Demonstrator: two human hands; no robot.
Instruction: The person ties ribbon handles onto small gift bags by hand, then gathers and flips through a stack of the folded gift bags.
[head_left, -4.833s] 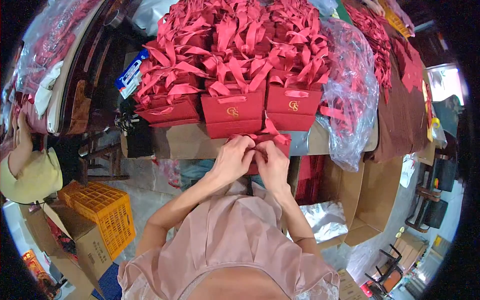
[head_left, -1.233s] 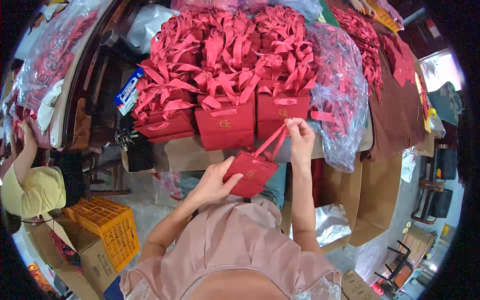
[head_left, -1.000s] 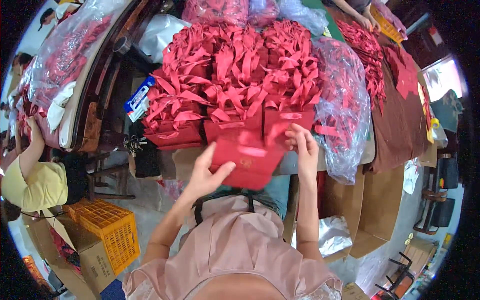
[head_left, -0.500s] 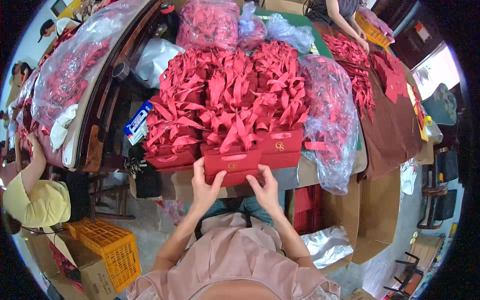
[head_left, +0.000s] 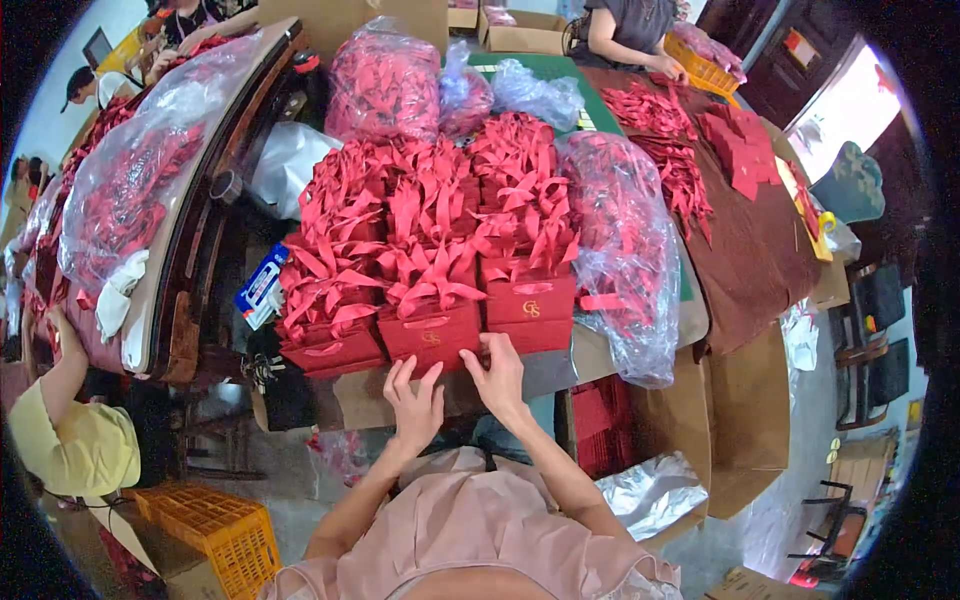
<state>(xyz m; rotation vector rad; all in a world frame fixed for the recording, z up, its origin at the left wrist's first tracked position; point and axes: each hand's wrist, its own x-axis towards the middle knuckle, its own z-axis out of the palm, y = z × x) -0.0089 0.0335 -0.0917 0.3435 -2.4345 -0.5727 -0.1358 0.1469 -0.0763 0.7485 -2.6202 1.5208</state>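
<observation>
Several small red gift bags with ribbon bows stand packed in three rows on the table before me. At the front of the middle row is a red gift bag (head_left: 432, 338) with a gold mark. My left hand (head_left: 414, 408) is just below its lower edge, fingers apart and slightly bent, holding nothing. Beside the bag's lower right corner, my right hand (head_left: 496, 376) has its thumb and fingers spread, the fingertips at or close to the bag. Another front bag (head_left: 530, 312) stands to the right, its face showing. The left row's front bag (head_left: 335, 352) leans back.
Clear plastic sacks of red bags (head_left: 625, 255) flank the rows on the right and stand behind them (head_left: 385, 85). A blue and white box (head_left: 262, 285) lies left. Below right is an open cardboard box (head_left: 745, 420). A co-worker's hand (head_left: 668, 68) is at red pieces far right.
Both hands have come off the front middle bag's sides and moved down a little, fingers loosened. That bag now sits back against its row. The view has shifted slightly.
</observation>
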